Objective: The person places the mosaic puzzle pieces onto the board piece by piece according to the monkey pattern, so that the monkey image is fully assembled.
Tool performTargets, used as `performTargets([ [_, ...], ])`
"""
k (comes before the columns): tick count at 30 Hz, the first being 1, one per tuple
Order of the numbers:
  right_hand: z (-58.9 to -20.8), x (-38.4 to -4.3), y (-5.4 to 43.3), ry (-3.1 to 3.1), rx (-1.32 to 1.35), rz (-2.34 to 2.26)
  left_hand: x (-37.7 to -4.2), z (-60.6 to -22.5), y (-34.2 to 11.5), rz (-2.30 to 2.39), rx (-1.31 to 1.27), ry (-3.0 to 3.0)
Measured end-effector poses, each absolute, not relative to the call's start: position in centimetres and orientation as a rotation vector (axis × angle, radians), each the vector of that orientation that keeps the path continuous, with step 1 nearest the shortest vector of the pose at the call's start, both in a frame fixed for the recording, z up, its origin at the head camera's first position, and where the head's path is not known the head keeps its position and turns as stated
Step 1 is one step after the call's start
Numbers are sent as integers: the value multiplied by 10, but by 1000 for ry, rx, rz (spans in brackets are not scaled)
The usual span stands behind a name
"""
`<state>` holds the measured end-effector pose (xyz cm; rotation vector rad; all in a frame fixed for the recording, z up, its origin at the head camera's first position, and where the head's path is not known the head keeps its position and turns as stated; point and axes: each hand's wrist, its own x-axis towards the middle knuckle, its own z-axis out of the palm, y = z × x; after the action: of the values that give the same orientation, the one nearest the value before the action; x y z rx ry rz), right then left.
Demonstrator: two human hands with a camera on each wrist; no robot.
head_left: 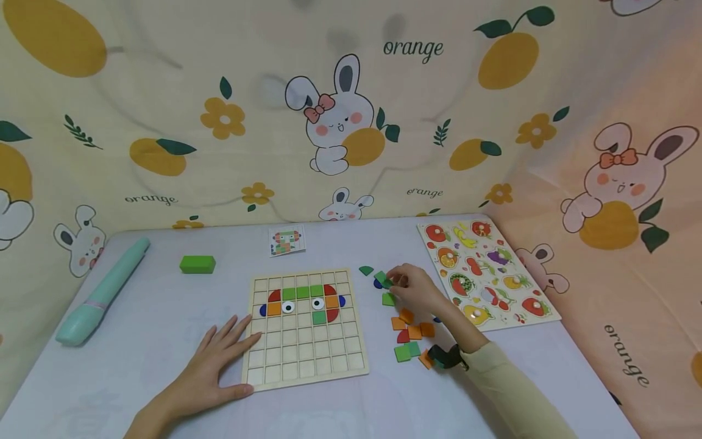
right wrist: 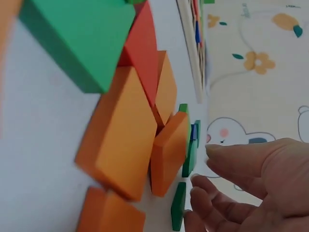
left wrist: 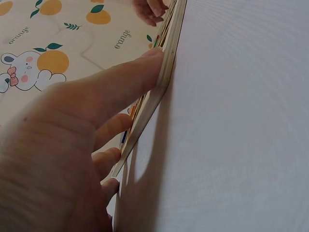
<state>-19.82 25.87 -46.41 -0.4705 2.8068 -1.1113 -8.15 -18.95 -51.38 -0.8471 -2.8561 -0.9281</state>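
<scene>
My left hand [head_left: 216, 360] is spread at the left edge of a wooden grid board [head_left: 307, 360], its fingertips and thumb on the rim. The board carries green and orange squares, red quarter-rounds, blue half-rounds and two eye tiles [head_left: 287, 307]. To the right of the board, my right hand [head_left: 419, 291] reaches over loose tiles, its fingertips right at a green square tile [head_left: 381, 278] that overlaps a blue piece [head_left: 377, 284]. In the right wrist view its thumb [right wrist: 227, 154] stands apart from the bent fingers, and no tile shows between them.
Orange squares [head_left: 415, 332], a red quarter-round [head_left: 403, 336] and green squares [head_left: 403, 353] lie near my right wrist. A fruit picture board [head_left: 482, 271] stands at the right. Behind the grid lies a pattern card [head_left: 287, 240]; leftward are a green block [head_left: 197, 264] and a teal pen-shaped device [head_left: 104, 292].
</scene>
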Motion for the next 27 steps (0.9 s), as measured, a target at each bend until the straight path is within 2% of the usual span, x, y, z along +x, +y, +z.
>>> performTargets([
  [12, -472, -217, 248, 2861, -426, -1066, -82, -515, -191, -929, -858, -2840],
  [27, -469, -219, 262, 2792, -503, -1074, -81, -513, -189, -938, -854, -2841],
])
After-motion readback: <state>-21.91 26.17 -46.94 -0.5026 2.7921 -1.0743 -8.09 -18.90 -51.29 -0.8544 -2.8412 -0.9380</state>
